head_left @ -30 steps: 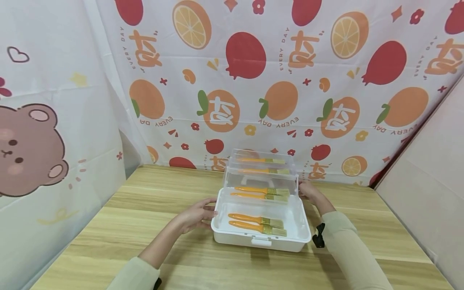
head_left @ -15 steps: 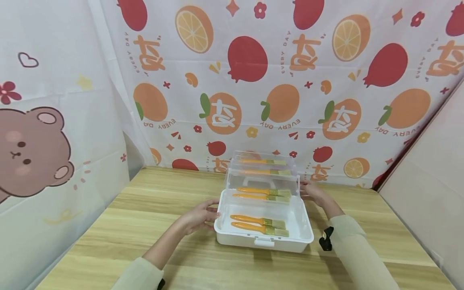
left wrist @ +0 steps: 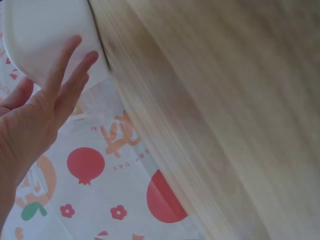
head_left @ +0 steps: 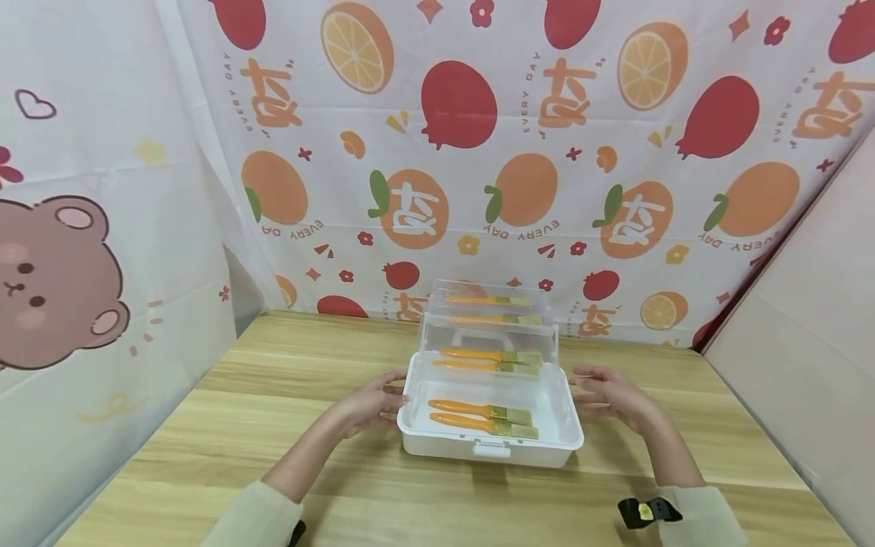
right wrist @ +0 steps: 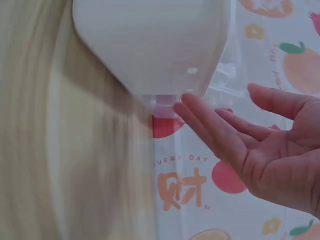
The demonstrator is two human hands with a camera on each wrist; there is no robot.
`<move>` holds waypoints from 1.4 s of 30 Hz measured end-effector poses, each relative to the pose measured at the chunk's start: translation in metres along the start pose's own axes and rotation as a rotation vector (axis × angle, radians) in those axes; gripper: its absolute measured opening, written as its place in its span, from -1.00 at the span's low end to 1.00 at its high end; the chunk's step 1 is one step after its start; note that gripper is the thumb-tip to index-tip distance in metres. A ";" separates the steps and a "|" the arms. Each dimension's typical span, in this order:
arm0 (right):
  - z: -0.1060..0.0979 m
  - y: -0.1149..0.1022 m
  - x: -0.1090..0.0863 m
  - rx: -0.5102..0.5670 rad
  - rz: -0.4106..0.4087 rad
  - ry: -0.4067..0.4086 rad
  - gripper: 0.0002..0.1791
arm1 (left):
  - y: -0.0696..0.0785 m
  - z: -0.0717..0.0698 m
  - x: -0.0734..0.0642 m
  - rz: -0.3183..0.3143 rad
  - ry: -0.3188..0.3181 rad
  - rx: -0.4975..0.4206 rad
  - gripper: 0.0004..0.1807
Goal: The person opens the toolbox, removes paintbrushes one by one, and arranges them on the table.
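A white storage box stands on the table with its clear upper part folded back behind it. Two paintbrushes with orange handles and pale bristles lie in its base; several others show further back in the clear tiers. At the box's left wall, my left hand touches the side with straight fingers, its thumb up by the rim. To the right, my right hand is held beside the box, palm toward it. In the right wrist view its fingers are extended and hold nothing, fingertips near the lower back corner.
The wooden table runs back to a fruit-print cloth. A bear-print cloth hangs on the left and a plain pale panel on the right. The front latch hangs on the box's front wall.
My right hand has come away from the back right of the box, moving toward me and to the right. The left hand stays at the left wall. Box and brushes look unmoved.
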State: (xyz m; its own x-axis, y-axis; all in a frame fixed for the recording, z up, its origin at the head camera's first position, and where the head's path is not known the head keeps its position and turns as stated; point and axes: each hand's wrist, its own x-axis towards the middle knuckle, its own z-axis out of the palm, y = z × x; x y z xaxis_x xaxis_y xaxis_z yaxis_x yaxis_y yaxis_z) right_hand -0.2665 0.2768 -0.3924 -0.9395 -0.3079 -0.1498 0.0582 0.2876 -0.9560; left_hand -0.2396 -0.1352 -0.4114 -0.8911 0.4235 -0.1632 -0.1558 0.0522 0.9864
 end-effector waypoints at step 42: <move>0.018 0.019 -0.007 0.023 -0.006 -0.007 -0.42 | 0.021 0.029 -0.001 0.383 0.451 0.983 -0.60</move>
State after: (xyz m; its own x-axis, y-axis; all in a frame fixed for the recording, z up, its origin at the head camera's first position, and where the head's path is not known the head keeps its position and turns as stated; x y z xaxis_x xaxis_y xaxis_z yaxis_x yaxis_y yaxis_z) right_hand -0.2530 0.2683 -0.4136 -0.9377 -0.3155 -0.1455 0.0601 0.2649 -0.9624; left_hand -0.2297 -0.1089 -0.3902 -0.9110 0.2112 0.3543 0.3816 0.7576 0.5296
